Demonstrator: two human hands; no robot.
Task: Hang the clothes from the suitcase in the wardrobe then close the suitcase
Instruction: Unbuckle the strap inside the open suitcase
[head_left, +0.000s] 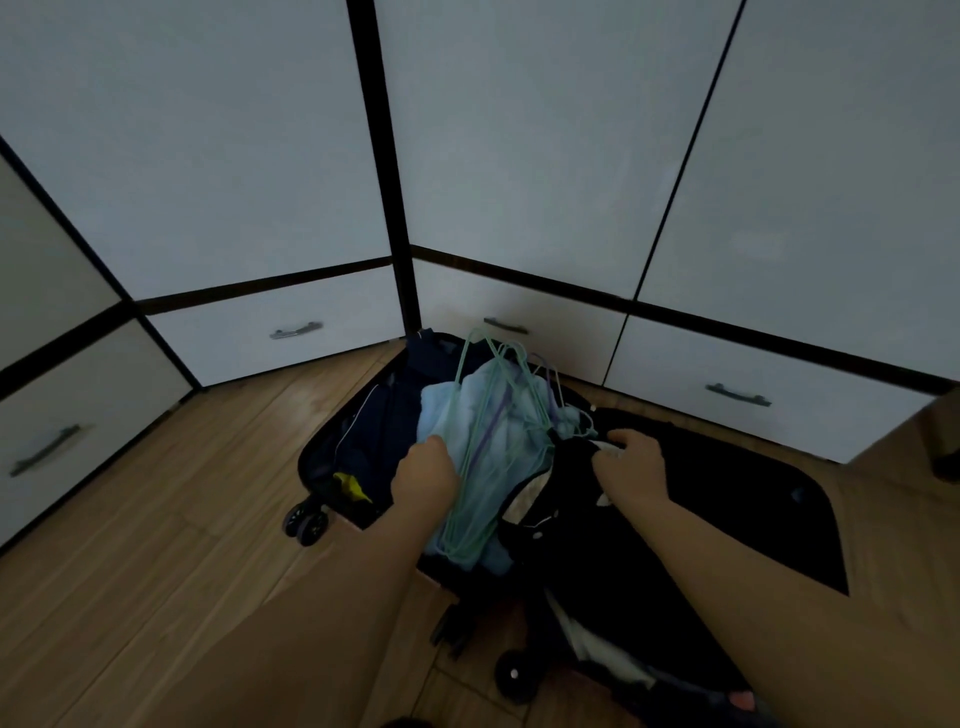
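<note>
We are at the very start: the dark soft-sided wheeled suitcase (363, 415) lies open on the wood-plank floor (171, 545), right in front of the white wardrobe with black frame strips (519, 156), whose doors are all closed. Nothing looks hung yet, as far as we can judge.

Our left hand (426, 470) rests on the pale blue fabric garment (457, 410) piled in the suitcase's left half, fingers curled down into it; whether it actually pinches the cloth we cannot tell. Our right hand (631, 465) grasps the edge of a black garment with white patches (550, 499), fingers curled round it, beside the suitcase's opened lid half (753, 499).

A bundle of thin mint-green and lilac wire hangers (485, 431) lies across the blue garment, hooks toward the wardrobe, between the two hands.

Step in hand, we reckon: picking out the first garment and freeing a hanger. The next move calls for pulling one hanger out of the tangle, threading it into a garment, then opening a wardrobe door, which needs a free hand.

Hard to read: the light is dim, so the dark clothes merge with the suitcase lining. A small yellow item (353, 486) sits near the suitcase's left corner; we cannot tell what it is. How many hangers or garments there are stays unclear. The wardrobe interior is hidden, and the right lid half is partly cut by our forearm.
</note>
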